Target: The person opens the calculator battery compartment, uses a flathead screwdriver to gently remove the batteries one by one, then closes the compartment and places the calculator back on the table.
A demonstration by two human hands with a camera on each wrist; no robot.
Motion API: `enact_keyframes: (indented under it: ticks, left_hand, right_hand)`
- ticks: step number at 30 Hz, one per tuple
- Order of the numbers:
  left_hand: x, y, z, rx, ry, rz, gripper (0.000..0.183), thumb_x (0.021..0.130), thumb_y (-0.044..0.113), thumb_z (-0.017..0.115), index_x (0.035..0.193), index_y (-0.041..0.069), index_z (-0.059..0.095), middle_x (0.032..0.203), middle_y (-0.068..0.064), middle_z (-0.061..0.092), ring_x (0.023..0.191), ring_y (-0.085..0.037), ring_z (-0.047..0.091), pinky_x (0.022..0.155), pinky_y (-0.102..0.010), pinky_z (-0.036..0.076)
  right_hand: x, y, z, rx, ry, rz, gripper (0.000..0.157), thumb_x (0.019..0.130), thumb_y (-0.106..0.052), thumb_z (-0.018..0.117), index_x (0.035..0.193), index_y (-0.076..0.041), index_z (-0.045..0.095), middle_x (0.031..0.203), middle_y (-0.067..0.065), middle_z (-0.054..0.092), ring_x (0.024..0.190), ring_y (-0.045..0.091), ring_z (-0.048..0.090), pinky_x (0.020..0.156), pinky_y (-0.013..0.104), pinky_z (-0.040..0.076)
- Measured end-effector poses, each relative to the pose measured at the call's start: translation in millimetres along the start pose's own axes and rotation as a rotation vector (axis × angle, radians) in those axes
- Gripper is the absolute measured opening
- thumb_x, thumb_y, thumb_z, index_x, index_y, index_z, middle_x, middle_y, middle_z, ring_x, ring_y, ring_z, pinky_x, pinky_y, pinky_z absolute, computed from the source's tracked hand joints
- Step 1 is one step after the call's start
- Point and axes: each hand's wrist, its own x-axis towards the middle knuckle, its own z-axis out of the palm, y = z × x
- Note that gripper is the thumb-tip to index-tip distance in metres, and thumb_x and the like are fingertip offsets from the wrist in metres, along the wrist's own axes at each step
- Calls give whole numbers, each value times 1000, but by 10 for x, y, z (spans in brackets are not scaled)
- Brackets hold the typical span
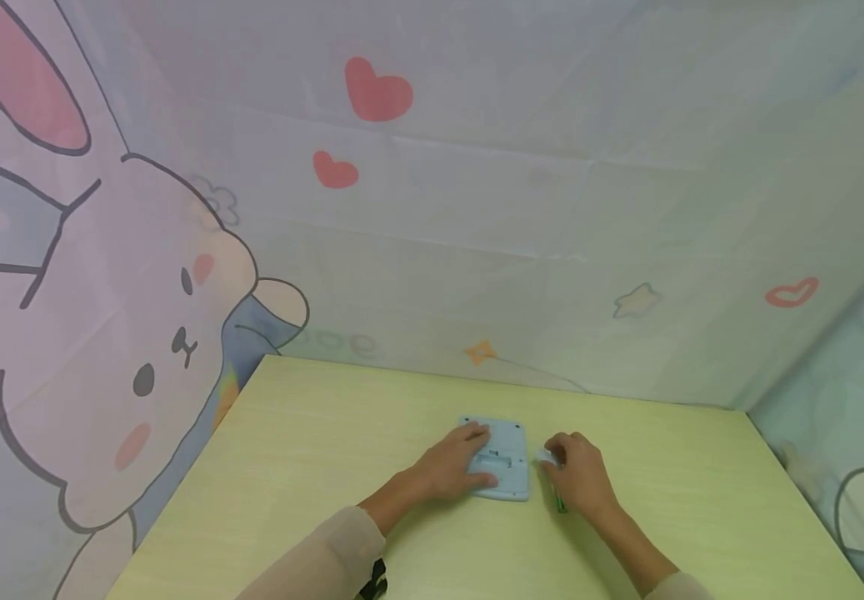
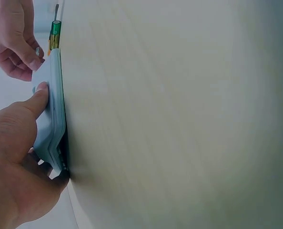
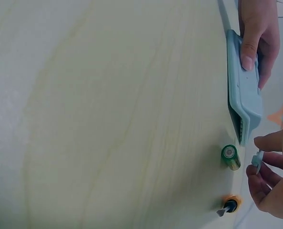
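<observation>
A light blue calculator [image 1: 502, 485] lies face down on the table, its recessed battery compartment uncovered. My left hand [image 1: 446, 465] grips its left side, thumb on the back and fingers at the edge, as the left wrist view shows. Just off the calculator's right edge, my right hand [image 1: 580, 477] pinches a small pale blue battery cover [image 3: 257, 163] between thumb and fingers. Below that hand a green battery [image 3: 230, 156] lies on the table. Beside it is a screwdriver [image 3: 230, 205] with an orange handle, its metal tip facing the right wrist camera.
The pale yellow table [image 1: 312, 433] reaches back to a fabric backdrop [image 1: 476, 217] printed with a rabbit, hearts and stars. A dark cable loop [image 1: 840, 508] hangs beyond the table's right edge. Something black [image 1: 375, 579] shows beside the left sleeve.
</observation>
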Motion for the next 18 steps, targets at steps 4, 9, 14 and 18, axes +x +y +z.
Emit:
enact_keyframes:
  ticks: [4, 9, 14, 18]
  left_hand:
    - [1, 9, -5, -1, -6, -8, 78, 95, 49, 63, 153, 4, 36, 160, -7, 32, 148, -25, 27, 116, -39, 30]
    - [16, -4, 10, 6, -13, -14, 78, 95, 50, 62, 153, 5, 36, 160, -5, 32, 148, -24, 27, 116, -37, 30]
    - [20, -20, 27, 8, -11, -21, 79, 95, 51, 62, 154, 6, 35, 160, -5, 31, 148, -23, 26, 117, -37, 29]
    - [17, -17, 27, 8, -10, -23, 79, 94, 52, 62, 154, 7, 36, 160, -5, 31, 148, -23, 26, 116, -37, 30]
  right_hand:
    - [16, 8, -17, 15, -4, 13, 23, 85, -9, 77, 105, 0, 70, 96, 8, 63, 87, 21, 59, 75, 35, 53]
    - [7, -8, -45, 37, -10, 33, 21, 86, -10, 76, 104, 0, 71, 102, 10, 64, 90, 22, 61, 75, 37, 54]
    - [1, -17, -64, 45, 5, 14, 18, 85, -11, 78, 99, -2, 72, 96, 7, 64, 86, 20, 59, 74, 36, 53]
    - [-7, -7, -61, 46, 1, 0, 18, 85, -11, 78, 99, -4, 72, 94, 5, 64, 86, 19, 60, 74, 35, 53]
